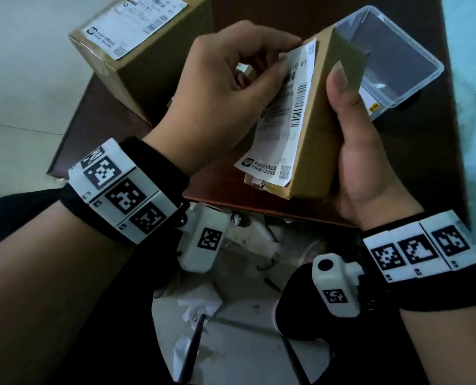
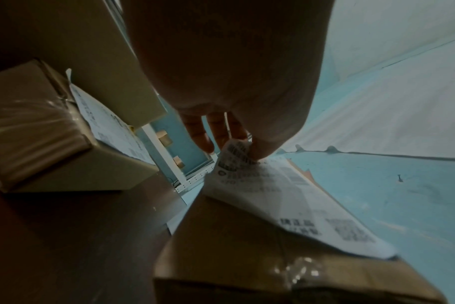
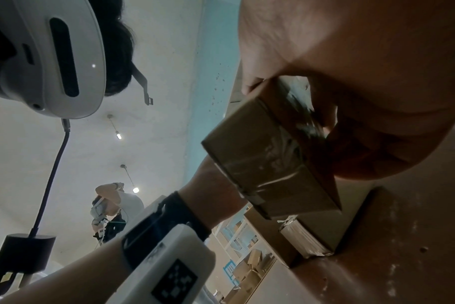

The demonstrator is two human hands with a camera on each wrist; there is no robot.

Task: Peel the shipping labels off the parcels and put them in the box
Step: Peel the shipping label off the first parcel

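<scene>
My right hand (image 1: 353, 140) grips a small brown cardboard parcel (image 1: 318, 129) held tilted above the table, thumb (image 1: 339, 79) lying along its side. A white shipping label (image 1: 281, 118) covers its facing side, with its top edge lifted. My left hand (image 1: 231, 87) pinches that lifted top edge between thumb and fingers; the left wrist view shows the pinched label (image 2: 247, 162) curling off the parcel (image 2: 247, 246). In the right wrist view the parcel (image 3: 260, 148) sits in the palm. A clear plastic box (image 1: 397, 56) stands open at the table's far right.
A second brown parcel (image 1: 136, 59) with its own white label (image 1: 136, 23) stands at the table's far left corner. The dark wooden table (image 1: 92, 120) ends near my wrists. Crumpled paper (image 1: 200, 304) lies on the floor below. Another person (image 3: 114, 205) stands across the room.
</scene>
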